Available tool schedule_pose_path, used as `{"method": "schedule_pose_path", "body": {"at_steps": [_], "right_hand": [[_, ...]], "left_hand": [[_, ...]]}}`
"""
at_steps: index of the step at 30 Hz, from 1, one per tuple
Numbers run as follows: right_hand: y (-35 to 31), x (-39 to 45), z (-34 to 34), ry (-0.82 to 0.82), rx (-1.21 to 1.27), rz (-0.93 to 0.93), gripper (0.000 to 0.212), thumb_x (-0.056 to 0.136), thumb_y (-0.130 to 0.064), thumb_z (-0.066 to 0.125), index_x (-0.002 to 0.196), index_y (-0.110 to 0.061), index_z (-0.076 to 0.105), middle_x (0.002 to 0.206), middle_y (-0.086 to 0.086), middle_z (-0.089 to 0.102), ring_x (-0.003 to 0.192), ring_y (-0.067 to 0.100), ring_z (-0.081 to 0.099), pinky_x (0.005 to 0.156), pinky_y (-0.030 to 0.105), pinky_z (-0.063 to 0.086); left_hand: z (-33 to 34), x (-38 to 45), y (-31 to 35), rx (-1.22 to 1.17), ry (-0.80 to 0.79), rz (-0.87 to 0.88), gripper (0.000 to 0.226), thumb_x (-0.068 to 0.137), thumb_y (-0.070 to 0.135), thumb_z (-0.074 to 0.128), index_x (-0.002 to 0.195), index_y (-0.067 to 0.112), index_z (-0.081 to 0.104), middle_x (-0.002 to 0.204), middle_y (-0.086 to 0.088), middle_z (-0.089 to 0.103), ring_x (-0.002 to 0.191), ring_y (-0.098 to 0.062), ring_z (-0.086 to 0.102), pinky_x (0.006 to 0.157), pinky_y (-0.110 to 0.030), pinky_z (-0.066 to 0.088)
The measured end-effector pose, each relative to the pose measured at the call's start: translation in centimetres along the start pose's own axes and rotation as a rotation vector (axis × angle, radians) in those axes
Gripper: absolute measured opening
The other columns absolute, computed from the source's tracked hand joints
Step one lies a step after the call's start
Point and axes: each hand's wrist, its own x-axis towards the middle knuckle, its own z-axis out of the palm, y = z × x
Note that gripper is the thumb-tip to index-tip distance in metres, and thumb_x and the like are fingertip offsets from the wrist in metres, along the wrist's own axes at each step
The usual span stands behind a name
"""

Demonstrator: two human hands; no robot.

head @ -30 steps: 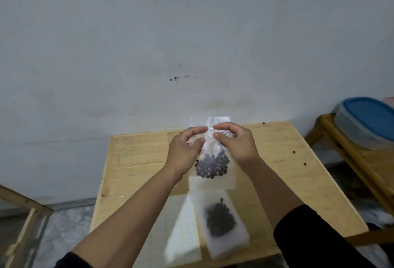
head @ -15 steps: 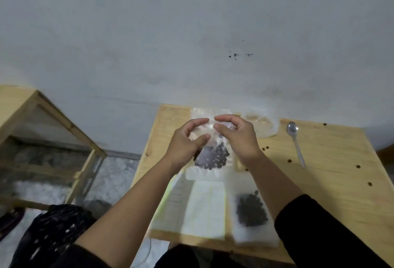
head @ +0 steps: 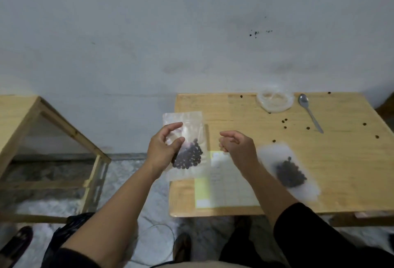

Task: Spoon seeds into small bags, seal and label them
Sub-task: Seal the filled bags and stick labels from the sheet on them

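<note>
Nearest the viewer, two bare forearms reach forward from dark sleeves, seen from a camera on the person's head. Below them lie a speckled floor and a dark shoe (head: pixel 15 244) at the lower left.

Next comes the near edge of a wooden counter (head: pixel 332 161). On it, between the arms, lies a pale gridded label sheet (head: pixel 226 184) with a yellow strip along its left side, probably kept close for the labelling step. Just right of the right forearm lies a filled bag (head: pixel 290 171), flat on the counter, with a dark heap of seeds inside; it looks set aside as finished or awaiting its label.

The left hand (head: pixel 164 152) grasps a clear bag of seeds (head: pixel 187 150), thumb in front and fingers curled behind its left edge. The bag hangs upright in the air over the counter's left edge, so the dark seeds have settled to the bottom and the top strip stays free. Whether its seal is pressed closed cannot be told. The right hand (head: pixel 236 146) holds nothing; its fingers are loosely curled, apart from the bag.

Farther back, loose seeds (head: pixel 284 121) are scattered over the counter. Near the wall stand a clear plastic tub (head: pixel 275 101) and, just to its right, a metal spoon (head: pixel 310 114), lying unused. A second wooden stand (head: pixel 19 116) is at the far left, before a plain grey wall (head: pixel 191 33).
</note>
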Motion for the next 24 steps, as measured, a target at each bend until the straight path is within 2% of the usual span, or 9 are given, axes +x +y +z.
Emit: {"method": "schedule_pose_path", "body": {"at_steps": [2,3,6,9,13,19,24], "right_hand": [[2.0,-2.0,0.5,0.036,-0.188,0.068,0.012,0.084,-0.015,0.062,0.089,-0.024,0.068,0.083,0.001,0.071,0.082,0.019,0.066,0.081,0.035,0.054],[3.0,-2.9,0.6,0.044,-0.283,0.103,0.012,0.086,-0.018,0.061,0.094,-0.023,0.068,0.091,0.000,0.071,0.089,0.019,0.065,0.084,0.033,0.052],[5.0,-5.1,0.8,0.079,-0.498,0.189,0.022,0.088,-0.021,0.060,0.108,-0.016,0.067,0.110,0.001,0.068,0.103,0.018,0.061,0.088,0.024,0.042],[6.4,-6.0,1.2,0.100,-0.567,0.235,0.026,0.088,-0.023,0.061,0.111,-0.014,0.066,0.115,0.003,0.066,0.107,0.019,0.059,0.090,0.022,0.039],[7.2,-5.9,2.3,0.154,-0.600,0.251,0.025,0.087,-0.024,0.062,0.108,-0.012,0.068,0.111,0.004,0.066,0.103,0.018,0.060,0.082,0.017,0.035],[7.2,-5.4,3.4,0.200,-0.632,0.279,0.014,0.086,-0.021,0.063,0.094,-0.012,0.070,0.102,0.004,0.067,0.092,0.017,0.061,0.075,0.018,0.038],[7.0,-5.5,3.7,0.175,-0.619,0.281,0.009,0.088,-0.014,0.057,0.080,-0.014,0.060,0.097,0.005,0.061,0.079,0.014,0.051,0.070,0.022,0.036]], "left_hand": [[-1.2,-0.7,-1.3,-0.004,-0.018,-0.029,0.039,0.086,0.012,0.068,0.102,0.047,0.064,0.110,-0.001,0.067,0.110,-0.038,0.058,0.098,-0.052,0.046],[-1.5,-1.1,-1.8,-0.001,-0.032,-0.037,0.039,0.086,0.012,0.068,0.102,0.047,0.064,0.109,-0.001,0.067,0.109,-0.036,0.059,0.098,-0.052,0.046],[-2.3,-1.7,-2.9,0.009,-0.088,-0.050,0.041,0.085,0.013,0.068,0.101,0.051,0.064,0.107,0.014,0.066,0.105,-0.025,0.062,0.097,-0.052,0.048],[-3.0,-1.8,-3.6,0.003,-0.108,-0.074,0.040,0.085,0.014,0.068,0.102,0.050,0.065,0.110,0.017,0.064,0.108,-0.023,0.061,0.097,-0.050,0.048],[-3.7,-2.0,-4.0,-0.011,-0.140,-0.103,0.038,0.086,0.014,0.067,0.103,0.048,0.064,0.115,0.022,0.061,0.114,-0.017,0.057,0.101,-0.046,0.046],[-4.4,-1.8,-4.2,-0.035,-0.159,-0.100,0.037,0.086,0.013,0.068,0.105,0.044,0.065,0.113,0.026,0.061,0.116,-0.014,0.055,0.104,-0.046,0.043],[-4.6,-1.6,-4.4,-0.040,-0.181,-0.090,0.037,0.087,0.013,0.067,0.107,0.044,0.064,0.117,0.025,0.059,0.119,-0.013,0.053,0.105,-0.046,0.042]]}}
